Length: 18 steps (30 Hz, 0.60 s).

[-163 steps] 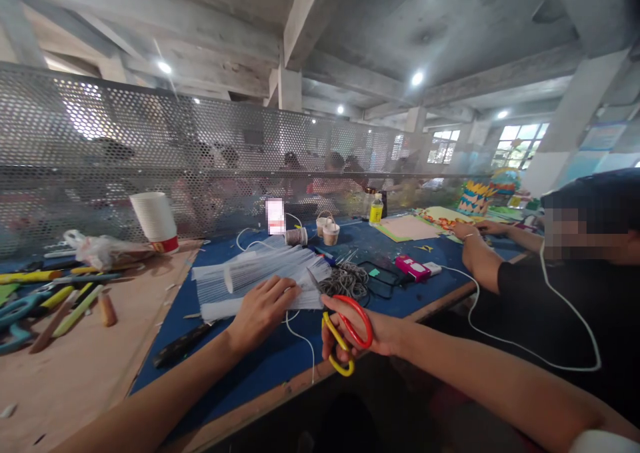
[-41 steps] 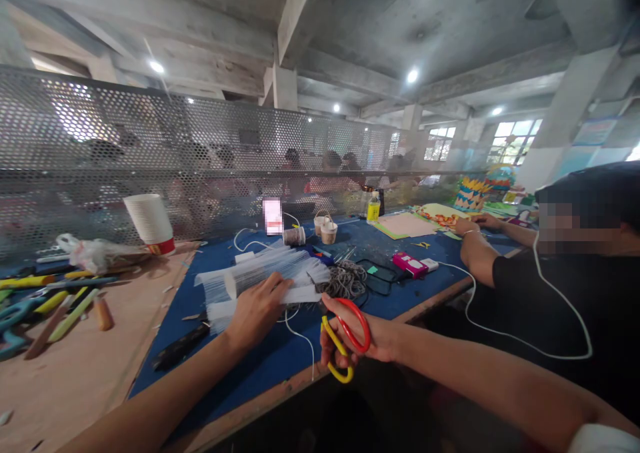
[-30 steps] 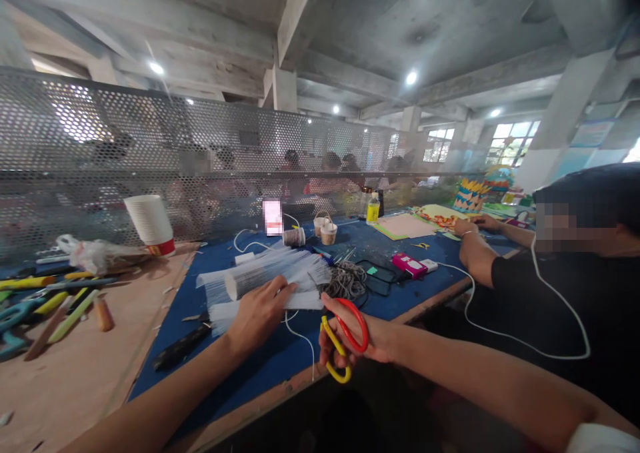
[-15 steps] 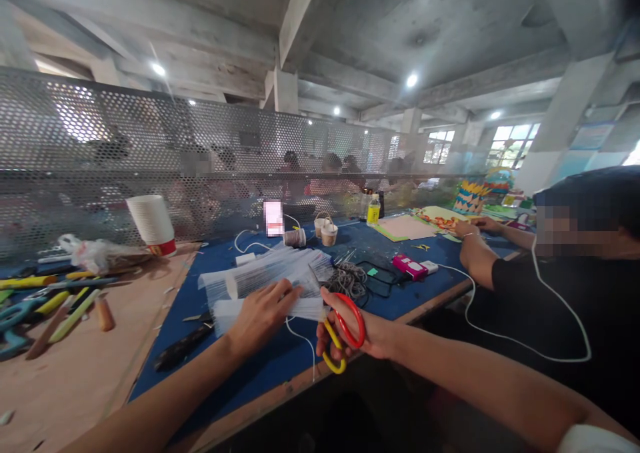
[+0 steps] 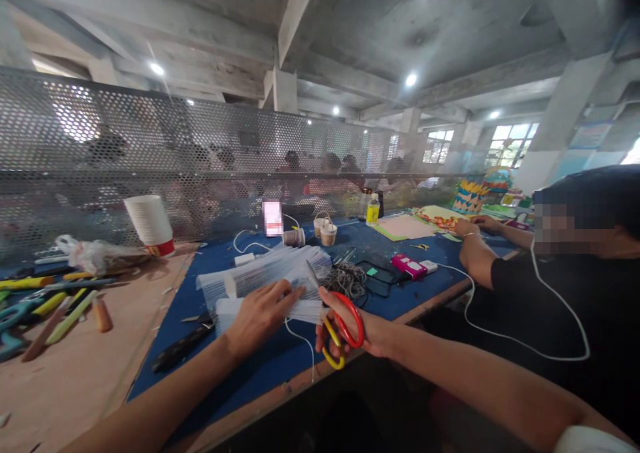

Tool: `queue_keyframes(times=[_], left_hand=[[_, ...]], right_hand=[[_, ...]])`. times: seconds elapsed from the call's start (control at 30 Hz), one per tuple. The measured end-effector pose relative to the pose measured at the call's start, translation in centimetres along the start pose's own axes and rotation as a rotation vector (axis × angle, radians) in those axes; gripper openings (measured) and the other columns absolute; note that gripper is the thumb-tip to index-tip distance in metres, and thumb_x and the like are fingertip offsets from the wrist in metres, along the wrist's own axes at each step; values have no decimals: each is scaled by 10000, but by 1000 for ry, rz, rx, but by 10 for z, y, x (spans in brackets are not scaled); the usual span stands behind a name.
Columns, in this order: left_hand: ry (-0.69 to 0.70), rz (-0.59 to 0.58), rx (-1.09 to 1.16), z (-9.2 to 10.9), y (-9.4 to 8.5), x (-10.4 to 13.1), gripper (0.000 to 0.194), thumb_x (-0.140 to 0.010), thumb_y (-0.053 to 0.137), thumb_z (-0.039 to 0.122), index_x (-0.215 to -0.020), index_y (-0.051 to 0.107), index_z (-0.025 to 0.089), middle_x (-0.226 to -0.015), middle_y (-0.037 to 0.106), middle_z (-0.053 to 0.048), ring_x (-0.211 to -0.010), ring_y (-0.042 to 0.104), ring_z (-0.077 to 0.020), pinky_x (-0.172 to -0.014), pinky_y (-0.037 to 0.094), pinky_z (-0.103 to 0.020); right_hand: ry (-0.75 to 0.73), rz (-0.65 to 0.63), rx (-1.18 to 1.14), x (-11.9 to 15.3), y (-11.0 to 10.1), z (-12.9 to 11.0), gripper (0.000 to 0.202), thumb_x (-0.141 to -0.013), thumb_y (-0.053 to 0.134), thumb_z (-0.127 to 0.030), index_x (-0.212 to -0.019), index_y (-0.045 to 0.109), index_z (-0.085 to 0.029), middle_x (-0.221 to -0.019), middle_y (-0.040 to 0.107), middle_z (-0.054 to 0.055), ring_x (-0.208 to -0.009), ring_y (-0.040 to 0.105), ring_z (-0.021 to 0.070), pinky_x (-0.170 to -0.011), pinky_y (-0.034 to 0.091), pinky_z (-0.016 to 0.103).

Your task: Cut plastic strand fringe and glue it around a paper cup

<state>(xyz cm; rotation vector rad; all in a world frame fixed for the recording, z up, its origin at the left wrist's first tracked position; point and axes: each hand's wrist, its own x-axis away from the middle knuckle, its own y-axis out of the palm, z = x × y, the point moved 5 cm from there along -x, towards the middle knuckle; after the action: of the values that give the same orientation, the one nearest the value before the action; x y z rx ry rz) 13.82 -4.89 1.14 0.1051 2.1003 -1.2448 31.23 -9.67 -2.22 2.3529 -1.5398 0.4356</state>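
My left hand rests on a sheet of translucent white mesh, its fingers bent over a folded strip along the near side. What lies beneath its fingertips is hidden. My right hand grips scissors with one red and one yellow handle loop. A metal blade points up and left, over the mesh's right end. I cannot tell whether the other blade is under the mesh. A black-handled knife lies left of my left hand. Grey cord is heaped beyond the scissors.
Several hand tools and a stack of paper cups occupy the left board. Behind the mesh are a lit phone, a thread spool and small baskets. At right, a co-worker handles coloured paper.
The scissor blade shows more clearly above the mesh and the handles have shifted slightly left. My left hand stays almost still on the mesh.
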Motion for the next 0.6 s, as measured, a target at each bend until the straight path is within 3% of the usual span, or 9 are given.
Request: queue_keyframes(times=[0.3, 0.6], left_hand=[[-19, 32, 3, -1, 3, 1, 554, -813, 410, -58, -1294, 543, 183, -999, 637, -71, -834, 619, -195, -689, 535, -300], [-41, 60, 55, -3, 2, 2, 564, -766, 474, -50, -1277, 553, 176, -1006, 641, -76, -883, 614, -213, -725, 550, -322]], right_hand=[[-5, 71, -73, -6, 0, 5, 720, -907, 349, -788, -709, 559, -129, -586, 571, 3, -384, 510, 65, -350, 327, 156], [-26, 58, -115, -8, 1, 5, 701, -911, 344, -783, -681, 528, -147, -547, 509, -18, -368, 490, 69, -338, 313, 159]])
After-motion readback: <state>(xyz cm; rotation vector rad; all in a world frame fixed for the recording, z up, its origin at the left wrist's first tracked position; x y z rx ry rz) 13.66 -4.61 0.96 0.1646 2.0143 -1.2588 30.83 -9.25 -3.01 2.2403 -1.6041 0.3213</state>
